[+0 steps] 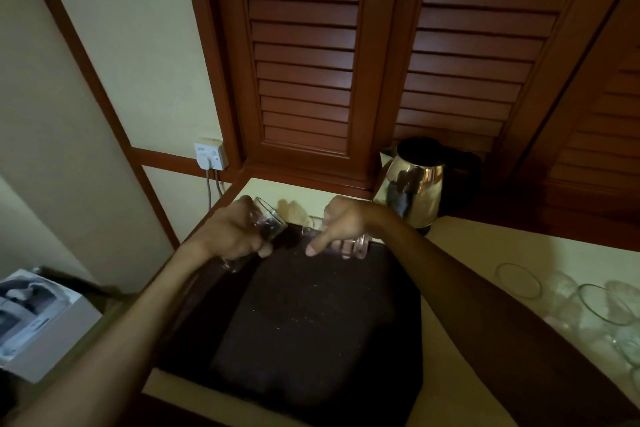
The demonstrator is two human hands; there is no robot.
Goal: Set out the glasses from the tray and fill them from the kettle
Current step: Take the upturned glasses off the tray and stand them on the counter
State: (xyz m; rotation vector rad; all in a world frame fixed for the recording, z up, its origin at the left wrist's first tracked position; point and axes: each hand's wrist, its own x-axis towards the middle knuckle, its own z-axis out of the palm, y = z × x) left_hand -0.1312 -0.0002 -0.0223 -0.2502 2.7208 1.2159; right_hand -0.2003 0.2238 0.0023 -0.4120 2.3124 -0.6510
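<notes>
Two glasses (571,298) are already set on the tabletop (467,253), a tilted glass (266,222) is clasped by the left hand (232,236), another glass (349,246) is gripped at the tray (311,322) by the right hand (341,224), and the kettle (415,184) is unused.

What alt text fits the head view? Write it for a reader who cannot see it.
Over a dark tray on a pale counter, the left hand holds a tilted clear glass and the right hand grips another glass at the tray's far edge. A steel kettle stands behind on the right, and more glasses sit on the counter to the right.
</notes>
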